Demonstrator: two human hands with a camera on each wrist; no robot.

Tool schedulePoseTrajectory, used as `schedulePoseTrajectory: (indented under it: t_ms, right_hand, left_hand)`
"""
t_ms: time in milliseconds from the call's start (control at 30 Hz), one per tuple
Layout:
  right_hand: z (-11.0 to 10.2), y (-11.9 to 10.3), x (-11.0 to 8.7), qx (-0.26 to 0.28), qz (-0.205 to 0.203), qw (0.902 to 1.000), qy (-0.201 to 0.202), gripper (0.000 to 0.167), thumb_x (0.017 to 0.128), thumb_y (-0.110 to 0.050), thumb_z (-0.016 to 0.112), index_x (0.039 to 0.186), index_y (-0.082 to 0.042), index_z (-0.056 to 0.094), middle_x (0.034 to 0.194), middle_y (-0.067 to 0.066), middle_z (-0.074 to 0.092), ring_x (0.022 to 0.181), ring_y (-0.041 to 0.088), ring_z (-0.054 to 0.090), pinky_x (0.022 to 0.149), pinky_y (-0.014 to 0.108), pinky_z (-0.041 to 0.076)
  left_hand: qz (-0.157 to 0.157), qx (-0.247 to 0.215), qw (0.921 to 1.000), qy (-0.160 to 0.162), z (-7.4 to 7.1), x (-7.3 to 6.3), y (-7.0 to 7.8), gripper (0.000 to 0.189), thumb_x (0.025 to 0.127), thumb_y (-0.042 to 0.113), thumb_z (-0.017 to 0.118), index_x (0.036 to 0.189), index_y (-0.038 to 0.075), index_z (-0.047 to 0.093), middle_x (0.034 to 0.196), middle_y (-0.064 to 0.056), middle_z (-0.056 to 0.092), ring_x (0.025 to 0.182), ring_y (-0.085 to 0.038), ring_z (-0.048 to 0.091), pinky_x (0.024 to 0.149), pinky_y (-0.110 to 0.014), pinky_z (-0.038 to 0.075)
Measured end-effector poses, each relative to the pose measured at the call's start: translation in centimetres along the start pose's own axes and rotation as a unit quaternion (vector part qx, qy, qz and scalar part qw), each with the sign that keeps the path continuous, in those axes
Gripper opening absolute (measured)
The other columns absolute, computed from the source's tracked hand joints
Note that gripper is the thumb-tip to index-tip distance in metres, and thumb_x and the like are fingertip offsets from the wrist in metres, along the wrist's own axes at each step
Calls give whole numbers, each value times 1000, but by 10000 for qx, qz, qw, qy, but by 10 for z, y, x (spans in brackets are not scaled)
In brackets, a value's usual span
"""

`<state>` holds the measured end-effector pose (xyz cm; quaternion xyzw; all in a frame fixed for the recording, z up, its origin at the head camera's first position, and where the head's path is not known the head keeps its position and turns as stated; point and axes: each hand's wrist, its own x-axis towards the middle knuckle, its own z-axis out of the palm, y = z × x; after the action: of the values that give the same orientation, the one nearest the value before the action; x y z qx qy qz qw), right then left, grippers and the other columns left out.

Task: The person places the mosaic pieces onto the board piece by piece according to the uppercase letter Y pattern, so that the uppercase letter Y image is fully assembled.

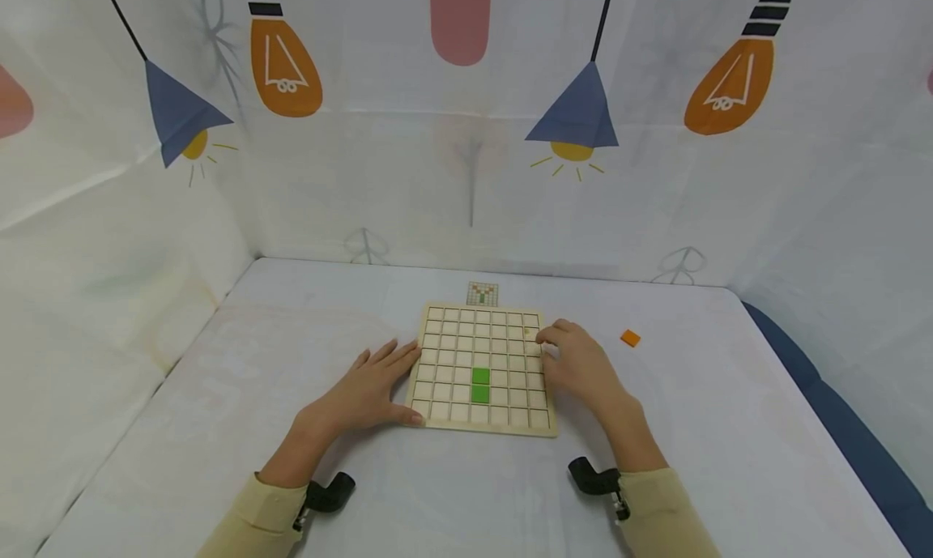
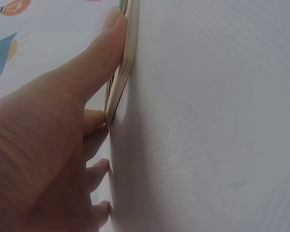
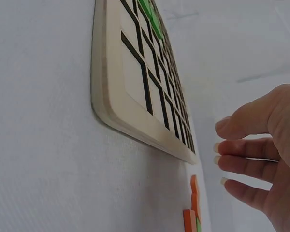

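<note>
A square wooden grid board (image 1: 446, 421) lies flat on the table, with two green tiles (image 1: 480, 385) one above the other in its cells. My left hand (image 1: 368, 388) rests at the board's left side, fingers extended along the edge. Its thumb (image 2: 106, 38) touches the board's near corner. My right hand (image 1: 579, 364) is at the board's right edge, with its fingers bent. In the right wrist view, thumb and fingers stand apart, and nothing shows between them. Orange pieces (image 3: 195, 198) and a sliver of green lie on the table below that hand.
A small card with a coloured grid pattern (image 1: 482, 293) lies just beyond the board's far edge. One orange tile (image 1: 630, 338) sits on the white table to the right. A white curtain (image 1: 408, 177) printed with lamps hangs behind the table.
</note>
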<state>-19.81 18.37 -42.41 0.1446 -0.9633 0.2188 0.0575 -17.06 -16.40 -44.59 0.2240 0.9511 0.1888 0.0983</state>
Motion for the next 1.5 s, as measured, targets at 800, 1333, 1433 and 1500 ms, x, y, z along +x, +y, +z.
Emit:
schedulePoseTrajectory:
  t_ms: [800, 1333, 1433, 1500]
  right_hand:
    - [-21, 38, -12, 66, 760, 9971, 28, 27, 90, -2, 61, 115, -2, 69, 115, 14, 65, 113, 34, 60, 92, 51, 52]
    - [-15, 53, -13, -112, 1053, 9943, -149, 22, 88, -4, 66, 110, -1, 71, 106, 16, 66, 95, 31, 62, 85, 48, 54]
    - [-15, 55, -13, -87, 1076, 9940, -170, 23, 88, -5, 66, 110, -1, 71, 104, 16, 66, 93, 29, 62, 84, 48, 53]
    - [-15, 56, -13, -76, 1096, 9938, -189, 24, 88, -5, 66, 111, -1, 71, 104, 16, 67, 93, 29, 62, 84, 48, 53]
  left_hand:
    - [-1, 14, 10000, -16, 1, 0, -1, 112, 73, 71, 72, 159, 16, 25, 166, 0, 24, 155, -36, 14, 120, -67, 14]
    - [-87, -4, 10000, -14, 0, 0, 1, 112, 73, 70, 73, 159, 16, 26, 166, 0, 23, 155, -36, 14, 120, -66, 13]
    - [-108, 15, 9999, -42, 0, 0, 1, 112, 73, 70, 73, 159, 16, 25, 167, 0, 23, 155, -35, 14, 121, -66, 12]
    - [-101, 14, 9999, -50, -1, 0, 1, 112, 74, 69, 73, 159, 16, 25, 167, 0, 23, 155, -35, 13, 121, -66, 12]
